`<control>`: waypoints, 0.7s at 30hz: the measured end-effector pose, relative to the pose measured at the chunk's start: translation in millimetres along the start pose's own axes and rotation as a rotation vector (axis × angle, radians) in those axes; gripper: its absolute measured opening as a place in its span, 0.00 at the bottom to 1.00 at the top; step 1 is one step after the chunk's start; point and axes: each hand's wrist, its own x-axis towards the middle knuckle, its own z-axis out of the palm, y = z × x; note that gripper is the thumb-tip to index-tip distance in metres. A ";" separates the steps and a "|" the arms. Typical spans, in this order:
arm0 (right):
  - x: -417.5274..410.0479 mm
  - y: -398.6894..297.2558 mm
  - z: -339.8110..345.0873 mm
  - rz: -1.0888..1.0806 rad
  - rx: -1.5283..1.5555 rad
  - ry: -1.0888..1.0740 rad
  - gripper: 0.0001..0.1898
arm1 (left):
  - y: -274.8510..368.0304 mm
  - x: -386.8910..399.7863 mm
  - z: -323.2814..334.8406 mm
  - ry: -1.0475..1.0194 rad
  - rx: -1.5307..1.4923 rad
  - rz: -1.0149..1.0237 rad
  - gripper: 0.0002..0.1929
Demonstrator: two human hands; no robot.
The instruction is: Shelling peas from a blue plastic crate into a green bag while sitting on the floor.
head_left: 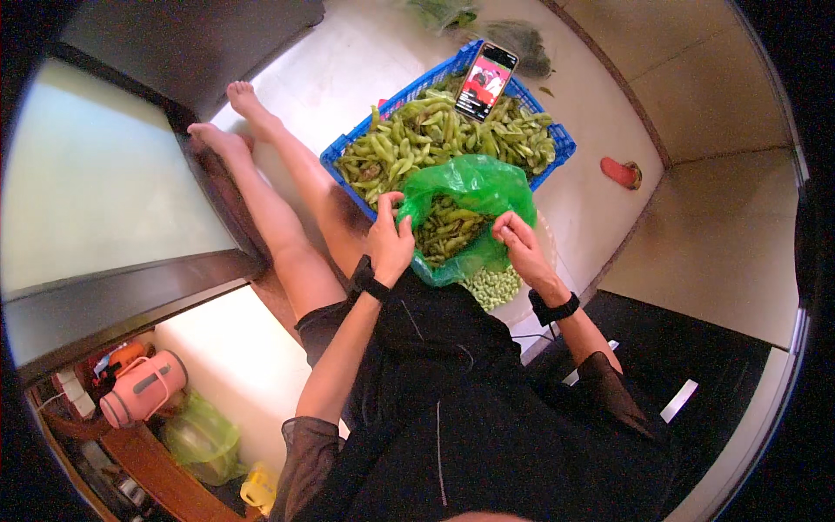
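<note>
A green plastic bag (483,173) rests on my lap with its mouth open. Pods (450,228), some of them browned, lie inside it. At the bag's left rim, my left hand (391,245) has its thumb and fingers on the plastic. My right hand (522,251) is at the opposite rim, fingers curled in against the bag. Just beyond the bag stands a blue plastic basket (566,149), heaped with green soybean pods (417,134). Shelled green beans (492,287) lie on a pale round tray (546,238), partly hidden under the bag and my right hand.
A smartphone (486,81) with its screen lit leans on the basket's far edge. Behind it are plastic bags (518,46) on the floor. A red slipper (621,173) lies to the right. At lower left are a pink insulated bottle (145,388) and a light-green bag (202,440).
</note>
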 end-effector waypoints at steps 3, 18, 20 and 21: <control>3.1 3.0 1.0 0.035 0.237 -0.053 0.06 | 1.5 -1.5 2.1 0.034 0.041 0.028 0.18; 44.1 5.6 -3.4 -0.147 -1.182 0.277 0.15 | -4.7 0.6 5.5 -0.017 0.232 0.156 0.12; 44.2 -0.8 -2.7 -0.151 -1.149 0.247 0.12 | -7.2 0.7 6.6 0.018 0.223 0.175 0.12; 43.5 -7.5 -1.4 -0.154 -1.117 0.216 0.10 | -8.0 0.9 6.4 0.019 0.223 0.174 0.12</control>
